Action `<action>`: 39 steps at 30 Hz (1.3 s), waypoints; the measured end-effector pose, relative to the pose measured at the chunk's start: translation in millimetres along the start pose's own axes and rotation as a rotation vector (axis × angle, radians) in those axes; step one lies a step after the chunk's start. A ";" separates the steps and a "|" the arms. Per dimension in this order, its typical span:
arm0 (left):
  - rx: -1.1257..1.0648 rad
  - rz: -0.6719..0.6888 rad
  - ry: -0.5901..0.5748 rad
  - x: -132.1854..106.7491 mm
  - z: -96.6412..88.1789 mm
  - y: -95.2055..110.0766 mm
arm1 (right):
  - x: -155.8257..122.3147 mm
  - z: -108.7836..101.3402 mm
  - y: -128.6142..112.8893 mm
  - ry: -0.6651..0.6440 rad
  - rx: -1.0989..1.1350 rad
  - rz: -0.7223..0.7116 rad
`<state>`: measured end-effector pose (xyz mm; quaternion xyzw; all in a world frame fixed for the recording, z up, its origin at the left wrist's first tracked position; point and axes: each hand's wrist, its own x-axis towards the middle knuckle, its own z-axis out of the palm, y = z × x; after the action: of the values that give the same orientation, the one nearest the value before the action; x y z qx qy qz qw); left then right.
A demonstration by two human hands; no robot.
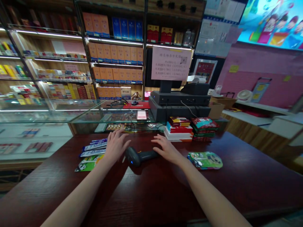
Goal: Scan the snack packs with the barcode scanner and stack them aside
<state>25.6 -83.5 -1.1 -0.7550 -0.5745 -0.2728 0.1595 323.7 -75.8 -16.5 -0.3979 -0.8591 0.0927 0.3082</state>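
Scanner (140,156) between left hand (115,145), right hand (167,150)

The pink sheet (171,63) taped to the back of the monitor (148,69) carries several lines of dark print and a small square code, all too blurred to read; print on the packets (93,148) on the table (151,189) and on the shelf boxes (115,53) is likewise illegible
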 end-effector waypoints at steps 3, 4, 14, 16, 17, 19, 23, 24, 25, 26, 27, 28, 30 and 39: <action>0.012 -0.002 0.000 -6.2 1.9 -13.8 | 8.1 6.1 -8.6 -0.029 0.011 0.013; 0.016 -0.002 -0.005 -8.3 2.5 -18.2 | 10.3 8.2 -10.8 -0.039 0.014 0.019; 0.044 -0.062 -0.060 -37.2 13.4 -51.1 | 15.5 22.0 -13.9 -0.045 0.047 0.038; 0.048 -0.075 -0.061 -40.1 14.1 -55.3 | 14.0 21.7 -12.5 -0.041 0.054 0.040; 0.046 -0.078 -0.059 -40.8 14.6 -57.5 | 13.4 21.5 -11.8 -0.039 0.059 0.040; 0.037 -0.090 -0.055 -40.9 16.6 -61.9 | 12.4 21.1 -10.8 -0.037 0.070 0.044; 0.000 -0.143 -0.082 -35.4 26.9 -70.0 | 11.9 21.0 -10.1 -0.043 0.082 0.059; -0.010 -0.143 -0.091 -32.9 30.2 -71.5 | 12.0 21.0 -9.8 -0.044 0.084 0.059; -0.020 -0.139 -0.099 -29.9 33.5 -72.6 | 12.0 21.0 -9.4 -0.044 0.086 0.059; -0.027 -0.131 -0.105 -26.7 36.7 -73.3 | 12.1 20.8 -8.9 -0.043 0.086 0.059; -0.034 -0.125 -0.110 -23.1 39.8 -73.6 | 12.1 20.6 -8.1 -0.041 0.086 0.060; -0.040 -0.121 -0.114 -19.5 42.7 -73.4 | 12.2 20.3 -7.3 -0.039 0.085 0.062; -0.057 -0.115 -0.119 -12.0 48.2 -71.5 | 12.5 19.7 -5.4 -0.034 0.084 0.065; -0.199 -0.181 -0.079 21.4 71.2 -39.0 | 13.3 19.6 0.7 0.001 0.085 0.061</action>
<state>8.8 -16.0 -48.2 -0.7223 -0.6163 -0.3117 0.0357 305.8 -63.8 -26.3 -0.4104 -0.8418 0.1380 0.3224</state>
